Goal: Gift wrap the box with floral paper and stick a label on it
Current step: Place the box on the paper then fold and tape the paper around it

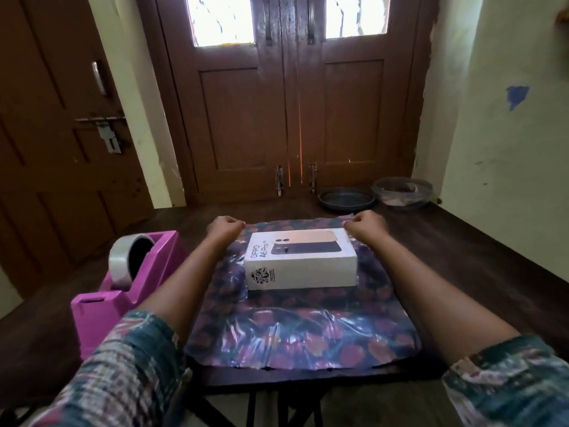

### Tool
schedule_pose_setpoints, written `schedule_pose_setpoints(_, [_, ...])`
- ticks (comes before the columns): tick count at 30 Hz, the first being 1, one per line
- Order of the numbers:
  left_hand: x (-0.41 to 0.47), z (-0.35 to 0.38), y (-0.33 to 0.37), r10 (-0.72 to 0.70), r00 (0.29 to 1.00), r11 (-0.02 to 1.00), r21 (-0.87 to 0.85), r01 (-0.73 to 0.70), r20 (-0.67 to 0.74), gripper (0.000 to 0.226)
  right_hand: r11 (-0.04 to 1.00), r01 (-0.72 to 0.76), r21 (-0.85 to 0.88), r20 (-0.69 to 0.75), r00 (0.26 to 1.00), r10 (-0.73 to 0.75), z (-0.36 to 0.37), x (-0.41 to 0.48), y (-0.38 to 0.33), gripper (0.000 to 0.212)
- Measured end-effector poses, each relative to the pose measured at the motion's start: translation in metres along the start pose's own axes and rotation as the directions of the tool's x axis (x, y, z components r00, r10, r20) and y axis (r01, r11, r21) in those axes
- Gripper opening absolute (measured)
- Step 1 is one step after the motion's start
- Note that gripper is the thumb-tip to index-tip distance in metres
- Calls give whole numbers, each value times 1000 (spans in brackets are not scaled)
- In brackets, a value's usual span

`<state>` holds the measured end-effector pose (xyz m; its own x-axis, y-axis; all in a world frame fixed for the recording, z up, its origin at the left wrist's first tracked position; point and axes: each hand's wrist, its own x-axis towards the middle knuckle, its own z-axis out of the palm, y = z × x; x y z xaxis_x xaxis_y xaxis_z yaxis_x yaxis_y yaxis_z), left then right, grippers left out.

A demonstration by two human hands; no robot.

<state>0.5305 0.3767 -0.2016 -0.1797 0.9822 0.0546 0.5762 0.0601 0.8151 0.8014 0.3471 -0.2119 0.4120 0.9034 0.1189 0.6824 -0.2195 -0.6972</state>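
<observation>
Toward the far edge of the desk [462,251], left hand [226,227] and right hand [367,224] pinch far corners of the paper [292,334]; box [300,261] lies crosswise, just nearer me.

Box [300,263]: white, with black lettering on top and a black speckled emblem on the near side. Top picture is half pale gold, half dark grey.
Paper [301,331]: dark purple-blue ground, red-pink flowers all over, glossy with white glare streaks.
Dispenser [101,315]: bright pink.
Tape [123,260]: clear, reads greyish-white; dark core.
Table [462,257]: dark brown wood.
Doors [289,118]: red-brown panels; panes glare white.
Wall [508,149]: pale cream-green with one blue patch [517,97].
Dish [346,198]: dark blue-grey.
Sleeves [123,380]: teal, with a pink and white print, checked in places.
</observation>
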Motion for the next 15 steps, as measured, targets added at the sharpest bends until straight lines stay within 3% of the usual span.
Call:
schedule_pose_setpoints(9, [76,38,1,-64,996,948,317,40,66,49,954,-37,-297,85,994,65,42,72,-1,42])
schedule_pose_setpoints(12, [88,43,2,-136,989,954,276,118,49,39,951,-5,-308,14,1000,10,52,84,0,44])
schedule_pose_setpoints(15, [94,40,3,-175,985,982,65,175,-8,32,996,-28,-80,-54,998,24,48,94,1,45])
